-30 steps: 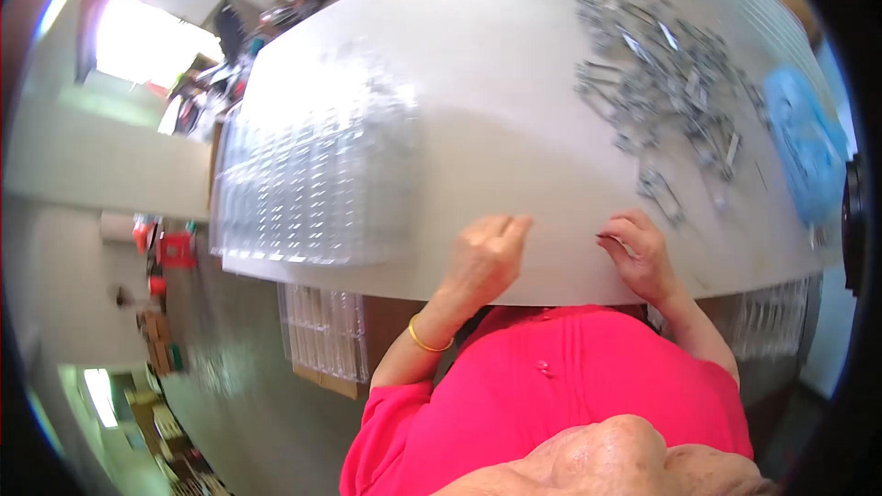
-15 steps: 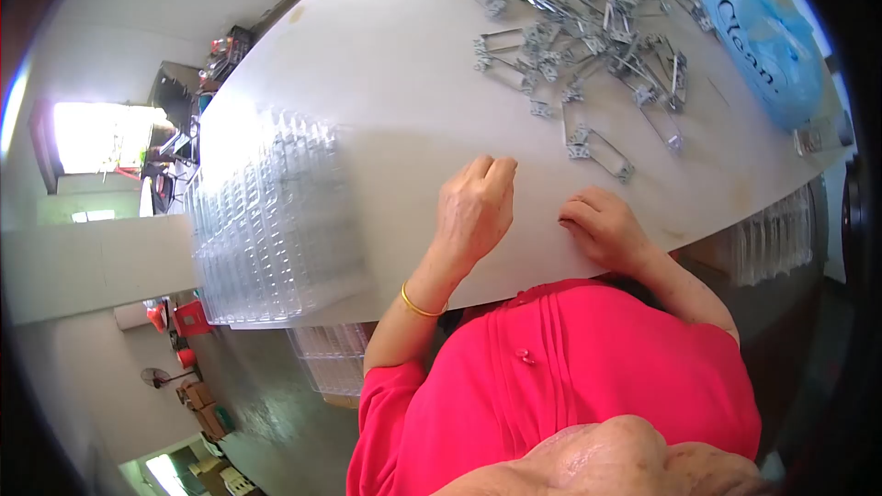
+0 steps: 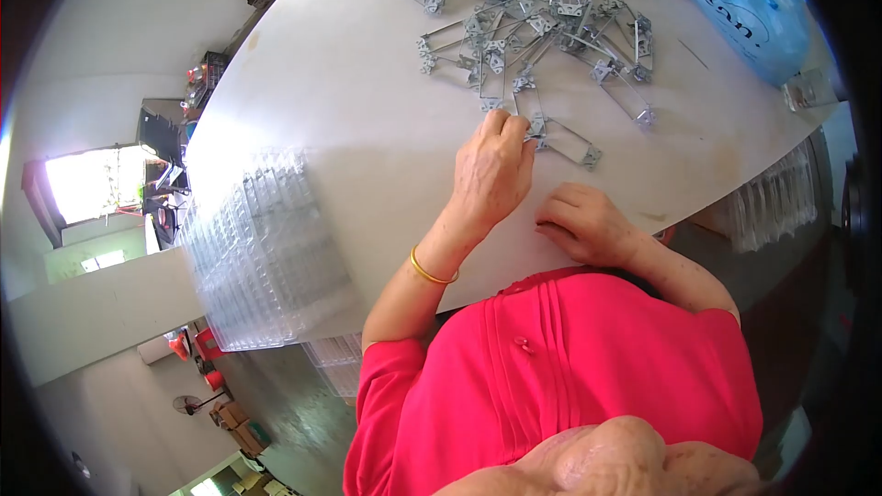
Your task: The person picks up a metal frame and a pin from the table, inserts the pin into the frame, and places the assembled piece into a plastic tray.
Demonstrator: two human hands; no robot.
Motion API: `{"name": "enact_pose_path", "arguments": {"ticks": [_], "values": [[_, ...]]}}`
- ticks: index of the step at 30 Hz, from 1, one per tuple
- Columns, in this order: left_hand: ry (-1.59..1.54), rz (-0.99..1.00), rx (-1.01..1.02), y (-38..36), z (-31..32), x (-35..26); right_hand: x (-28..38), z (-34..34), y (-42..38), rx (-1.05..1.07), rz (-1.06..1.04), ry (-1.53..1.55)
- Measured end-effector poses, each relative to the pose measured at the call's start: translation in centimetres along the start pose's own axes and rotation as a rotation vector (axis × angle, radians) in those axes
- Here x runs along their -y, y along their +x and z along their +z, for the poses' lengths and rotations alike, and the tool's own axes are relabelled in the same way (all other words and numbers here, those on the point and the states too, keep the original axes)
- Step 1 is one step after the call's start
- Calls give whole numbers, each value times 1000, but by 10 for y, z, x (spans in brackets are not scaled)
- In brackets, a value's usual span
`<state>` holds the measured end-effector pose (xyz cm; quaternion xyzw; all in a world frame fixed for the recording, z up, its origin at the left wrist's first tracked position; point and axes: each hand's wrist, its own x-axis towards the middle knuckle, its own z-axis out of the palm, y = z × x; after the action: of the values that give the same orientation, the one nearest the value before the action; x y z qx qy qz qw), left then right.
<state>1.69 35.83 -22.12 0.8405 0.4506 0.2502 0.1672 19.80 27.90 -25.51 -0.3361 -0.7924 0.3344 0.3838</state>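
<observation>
My left hand (image 3: 494,168), with a yellow bangle on its wrist, reaches over the white table. Its fingers are pinched on the near end of a thin metal frame with small bracket plates (image 3: 568,140). Part of that frame is hidden behind the fingertips. My right hand (image 3: 585,222) rests low near the table edge, fingers curled inward; what they hold, if anything, is hidden. Beyond both hands lies a tangled pile of similar metal bracket frames (image 3: 496,50).
Clear plastic trays (image 3: 266,257) are stacked at the table's left. A blue plastic bag (image 3: 744,14) marked "Clean" sits at the far right, beside a small clear container (image 3: 808,92). More clear plastic trays (image 3: 772,193) stand below the table's right edge.
My left hand has moved forward to the nearest metal frame and its fingers now meet it. The right hand stays near the table edge. The whole view has shifted.
</observation>
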Motion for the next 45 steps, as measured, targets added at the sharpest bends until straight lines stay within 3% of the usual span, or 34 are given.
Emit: {"name": "enact_pose_path", "arguments": {"ticks": [5,15,18,20,22,24,28,30,34,45], "values": [[4,-29,93,-2,15,14,-4,1,1,-8,23,87],[-67,18,-5,-4,-2,7,0,1,2,-11,42,76],[-319,-58,-84,-14,-17,6,-1,3,2,8,41,51],[-915,-422,-18,-28,-33,7,-1,4,0,24,89,64],[-1080,-439,-37,-46,-44,15,0,6,-1,46,137,79],[-1700,-523,-65,-65,-53,19,4,6,-2,-1,331,253],[-1941,-475,-86,-104,-50,38,7,9,2,-48,434,313],[-1959,-461,-93,-117,-49,42,14,8,13,-227,484,466],[-1982,-469,-93,-135,-47,47,29,9,47,-298,439,654],[-2018,-543,-131,-161,-46,53,37,46,79,-198,504,705]]}}
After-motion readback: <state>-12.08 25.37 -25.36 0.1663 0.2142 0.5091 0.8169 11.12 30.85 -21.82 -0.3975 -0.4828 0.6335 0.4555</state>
